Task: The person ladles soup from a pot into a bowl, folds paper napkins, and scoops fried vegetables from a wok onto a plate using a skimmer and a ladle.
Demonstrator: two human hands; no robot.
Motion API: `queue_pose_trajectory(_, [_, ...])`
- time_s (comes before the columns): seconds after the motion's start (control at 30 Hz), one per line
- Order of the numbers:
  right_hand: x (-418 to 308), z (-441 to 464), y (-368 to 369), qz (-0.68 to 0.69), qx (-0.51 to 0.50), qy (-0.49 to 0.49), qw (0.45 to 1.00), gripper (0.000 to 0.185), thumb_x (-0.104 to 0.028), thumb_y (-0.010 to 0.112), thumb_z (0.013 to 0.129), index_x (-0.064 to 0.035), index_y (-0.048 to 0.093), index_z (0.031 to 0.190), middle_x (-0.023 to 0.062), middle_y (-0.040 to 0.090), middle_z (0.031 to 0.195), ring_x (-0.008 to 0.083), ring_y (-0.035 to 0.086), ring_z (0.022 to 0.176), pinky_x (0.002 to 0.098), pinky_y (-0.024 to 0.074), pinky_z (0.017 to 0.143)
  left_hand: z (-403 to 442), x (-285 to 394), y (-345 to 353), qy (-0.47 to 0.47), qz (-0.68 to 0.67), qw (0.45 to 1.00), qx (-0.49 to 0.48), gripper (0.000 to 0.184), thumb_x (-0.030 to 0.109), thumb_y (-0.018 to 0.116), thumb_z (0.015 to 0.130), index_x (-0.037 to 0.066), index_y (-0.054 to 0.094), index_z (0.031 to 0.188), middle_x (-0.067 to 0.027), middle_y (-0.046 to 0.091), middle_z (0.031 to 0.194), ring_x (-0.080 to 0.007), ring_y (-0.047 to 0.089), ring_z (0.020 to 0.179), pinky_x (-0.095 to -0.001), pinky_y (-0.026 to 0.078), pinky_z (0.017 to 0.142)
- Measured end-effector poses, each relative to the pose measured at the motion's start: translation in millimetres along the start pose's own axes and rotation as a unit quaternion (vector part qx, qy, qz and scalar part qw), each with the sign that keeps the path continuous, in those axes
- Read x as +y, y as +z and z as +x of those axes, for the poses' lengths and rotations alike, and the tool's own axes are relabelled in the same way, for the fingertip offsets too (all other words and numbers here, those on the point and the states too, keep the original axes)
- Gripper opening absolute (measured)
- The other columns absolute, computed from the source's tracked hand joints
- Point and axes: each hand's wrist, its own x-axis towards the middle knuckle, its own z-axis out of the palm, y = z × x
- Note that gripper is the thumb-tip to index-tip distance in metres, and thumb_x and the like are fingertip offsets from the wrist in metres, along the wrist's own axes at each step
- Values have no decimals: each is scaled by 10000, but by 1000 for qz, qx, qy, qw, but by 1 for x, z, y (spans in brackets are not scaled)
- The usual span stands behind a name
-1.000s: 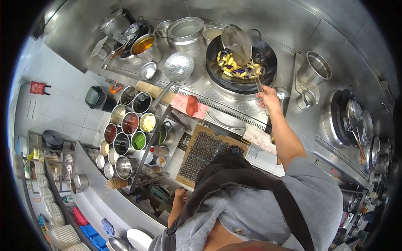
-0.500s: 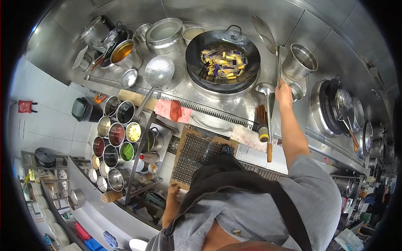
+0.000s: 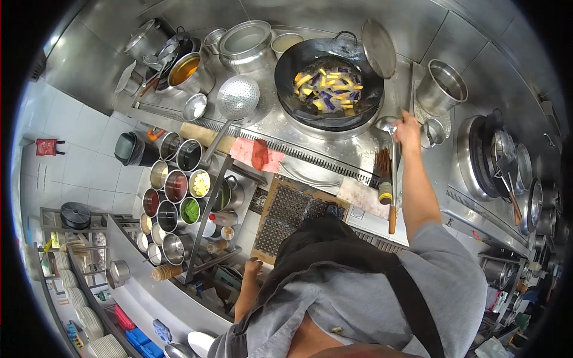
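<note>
My right hand (image 3: 407, 132) is closed around the handle of a round skimmer (image 3: 379, 50), whose disc is tilted up beside the right rim of a black wok (image 3: 287, 89). Purple-skinned, yellow eggplant pieces (image 3: 328, 89) lie in bubbling oil inside the wok. Just below that hand are a ladle (image 3: 387, 124) and a bristle brush (image 3: 384, 173), both over the front edge of the stove. My left hand (image 3: 253, 267) hangs low at my side with its fingers loosely curled, touching nothing that I can see.
A perforated strainer (image 3: 238, 96) rests left of the wok, near a large metal pot (image 3: 244, 45) and a pot of orange liquid (image 3: 190, 71). Several seasoning tins (image 3: 176, 185) stand at left. A tall pot (image 3: 441, 86) and stacked woks (image 3: 474, 149) are on the right.
The skimmer's disc has swung to face more towards me and now overlaps the wok's right rim. My right hand has shifted slightly. The view has moved a little, and the eggplant has spread.
</note>
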Motion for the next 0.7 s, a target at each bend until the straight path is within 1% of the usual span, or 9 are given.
queue_pose_trajectory(0.07, [0,-5,14,36,-50,46,997,330,14,460,776,73,563,1085,135,613,728,165,525,417,294,402,358,-7,0,0,27,46,999,2,503,50,633,757,80,511,1244,-121,623,906,-209,609,751,-344,543,586])
queue_pose_trajectory(0.1, [2,-7,20,37,-52,42,997,330,14,460,776,73,563,1085,135,613,728,165,525,417,294,402,358,-10,-1,0,36,59,998,4,505,52,636,756,80,511,1244,-118,622,898,-209,609,755,-345,543,585])
queue_pose_trajectory(0.17, [11,-7,39,130,-146,115,974,286,25,463,781,63,571,1043,128,605,713,169,516,406,291,396,349,-7,-8,0,18,22,1000,2,512,46,634,749,80,511,1245,-112,618,881,-214,613,765,-346,546,585])
queue_pose_trajectory(0.3, [7,-19,75,296,-162,135,932,207,23,491,795,65,550,989,107,595,690,160,516,440,273,401,376,6,-38,-12,54,69,996,-17,526,35,631,738,77,509,1248,-113,622,892,-212,614,756,-344,542,569])
queue_pose_trajectory(0.33, [3,-20,80,305,-176,133,927,196,14,504,798,78,544,979,107,600,698,155,522,462,269,406,392,10,-46,-15,55,70,996,-16,499,39,626,744,78,518,1229,-112,623,890,-213,615,753,-345,541,569])
queue_pose_trajectory(0.47, [-14,-28,83,294,-208,120,925,201,19,498,794,72,551,980,112,605,709,155,512,444,273,401,379,15,-64,-25,41,56,998,-2,392,57,606,766,81,554,1153,-109,629,882,-219,620,739,-351,540,571])
queue_pose_trajectory(0.6, [-41,-52,67,158,-245,25,956,314,30,480,778,46,566,1079,91,598,713,146,509,428,278,404,357,22,-90,-27,46,70,996,2,291,75,587,788,85,590,1078,-106,635,875,-225,625,725,-357,538,572])
queue_pose_trajectory(0.67, [-47,-66,62,108,-251,-6,962,343,33,473,773,33,573,1100,82,594,712,142,508,422,277,404,347,26,-104,-24,74,114,991,-1,244,84,577,799,87,607,1040,-105,638,871,-228,627,718,-360,538,573])
queue_pose_trajectory(0.7, [-47,-71,61,91,-252,-24,963,358,31,470,774,24,576,1115,77,592,712,138,509,421,272,403,342,29,-111,-22,118,173,978,-4,222,88,572,804,88,616,1021,-104,639,869,-230,629,715,-362,537,573])
